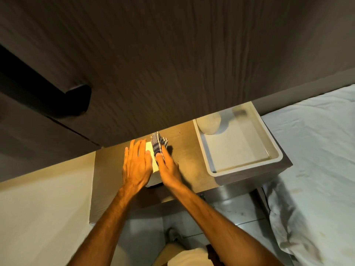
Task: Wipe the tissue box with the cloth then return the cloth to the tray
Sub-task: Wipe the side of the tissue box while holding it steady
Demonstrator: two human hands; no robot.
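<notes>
While both forearms reach forward from the bottom of the view, the left hand (136, 164) lies flat and spread, fingers straight, pressed on the left part of the tissue box (153, 166), steadying it rather than gripping anything. Just beside it, the right hand (169, 168) is closed around the cloth (158, 144), a dark striped rag bunched under the fingers and pushed along the top of the box toward its far end. The box itself is pale and sits on the wooden nightstand (184, 150), mostly hidden beneath the two hands.

By my reading, the wiping step is in hand, not the return. The next move calls for finishing the stroke, then lifting the cloth and carrying it rightward to the tray (272, 158).

That tray stands near the box on the same surface, at its right end, next to the bed (317, 150). It holds a round pale cup (208, 122) in its far left corner; a blurred greyish shape at the far edge cannot be identified. Otherwise its floor shows bare.
</notes>
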